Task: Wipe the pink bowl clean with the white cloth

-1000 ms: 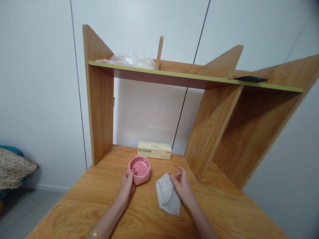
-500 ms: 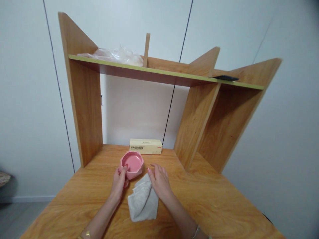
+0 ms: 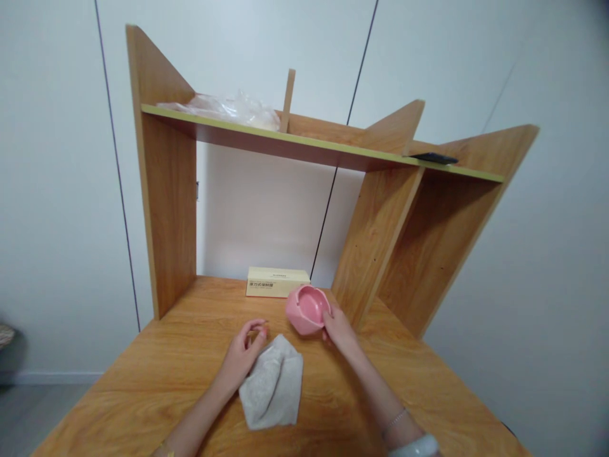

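At its right rim, my right hand (image 3: 339, 327) grips a pink faceted ashtray (image 3: 302, 312), with the thumb at the inner edge. It is tilted and held above the desk, its notched opening facing up and to the right. My left hand (image 3: 245, 349) holds nothing; its fingers are curled loosely with a gap between thumb and forefinger. That hand is beside the upper left edge of a folded grey cloth (image 3: 273, 387), which lies on the desk between my forearms.
Behind the ashtray, a long cream box (image 3: 266, 287) stands on the wooden desk (image 3: 190, 368). A wooden shelf unit (image 3: 171, 209) rises at the back. Its upper board carries a clear plastic bag (image 3: 233, 109) and a flat black item (image 3: 434, 158).
The ashtray has passed from my left hand to my right hand and moved to the right. My left hand has let go and now sits by the cloth.
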`<state>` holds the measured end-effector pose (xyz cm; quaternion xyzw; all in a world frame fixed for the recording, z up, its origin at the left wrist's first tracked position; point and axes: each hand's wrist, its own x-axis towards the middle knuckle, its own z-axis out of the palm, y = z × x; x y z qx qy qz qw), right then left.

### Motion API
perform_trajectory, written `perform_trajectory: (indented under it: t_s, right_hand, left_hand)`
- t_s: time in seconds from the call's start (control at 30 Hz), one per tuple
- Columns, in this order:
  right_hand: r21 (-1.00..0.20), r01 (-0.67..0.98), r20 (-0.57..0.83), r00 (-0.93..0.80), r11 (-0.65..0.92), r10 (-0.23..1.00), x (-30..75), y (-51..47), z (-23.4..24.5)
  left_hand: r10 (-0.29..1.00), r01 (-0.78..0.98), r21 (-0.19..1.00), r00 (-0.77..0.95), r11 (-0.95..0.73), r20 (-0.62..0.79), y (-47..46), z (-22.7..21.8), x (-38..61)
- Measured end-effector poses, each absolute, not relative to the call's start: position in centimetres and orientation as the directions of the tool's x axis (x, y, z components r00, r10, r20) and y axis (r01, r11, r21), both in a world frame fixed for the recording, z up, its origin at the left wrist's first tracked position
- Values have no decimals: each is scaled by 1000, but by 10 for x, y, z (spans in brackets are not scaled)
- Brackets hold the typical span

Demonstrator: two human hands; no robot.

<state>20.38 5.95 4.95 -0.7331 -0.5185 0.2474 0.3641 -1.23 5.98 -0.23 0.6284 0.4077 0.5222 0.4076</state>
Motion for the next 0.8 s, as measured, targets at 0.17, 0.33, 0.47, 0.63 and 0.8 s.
perform_trajectory:
  t_s: [0.17,0.33,0.47,0.63,0.8]
  right_hand:
    - [-760,564,-69,425,-324,902,255,48,37]
    - [-720,568,-132,453,-399,882,275,43,20]
    - [-697,585,-149,447,-414,882,279,47,15]
    - [-666,615,-155,440,-422,885,280,52,18]
    - [-639,645,-141,438,-419,888,278,54,20]
  left_hand:
    - [916,292,869,154,-401,371,61,-7,-15]
    - [911,400,819,186,-412,368,62,-8,-18]
    - [923,383,840,189,-384,336,63,-7,-20]
    - [931,366,856,178,-364,319,62,-3,-20]
    - [930,361,858,183,-366,320,61,-2,-20]
